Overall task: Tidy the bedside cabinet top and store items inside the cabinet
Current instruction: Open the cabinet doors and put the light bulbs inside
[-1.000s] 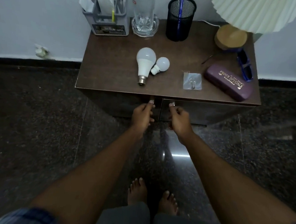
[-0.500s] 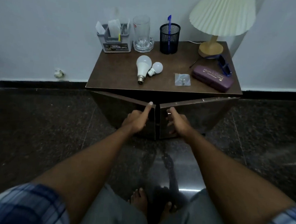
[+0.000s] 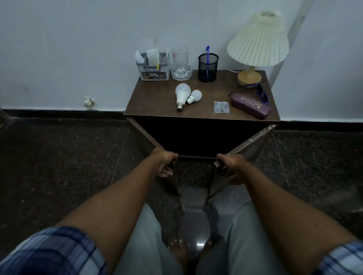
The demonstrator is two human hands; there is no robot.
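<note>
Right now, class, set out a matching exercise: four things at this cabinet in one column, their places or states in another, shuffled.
1 blue pen
2 purple case
3 large bulb
4 right door

A lying beside the small bulb
B gripped by the right hand, open
C standing in the mesh cup
D lying by the sunglasses

Pairs: 1-C, 2-D, 3-A, 4-B

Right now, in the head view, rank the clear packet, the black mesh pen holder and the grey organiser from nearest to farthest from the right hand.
Measured from the right hand, which grips the right door:
1. Clear packet, near the cabinet top's front edge, right of centre.
2. Black mesh pen holder, at the back, centre.
3. Grey organiser, back left corner.
</note>
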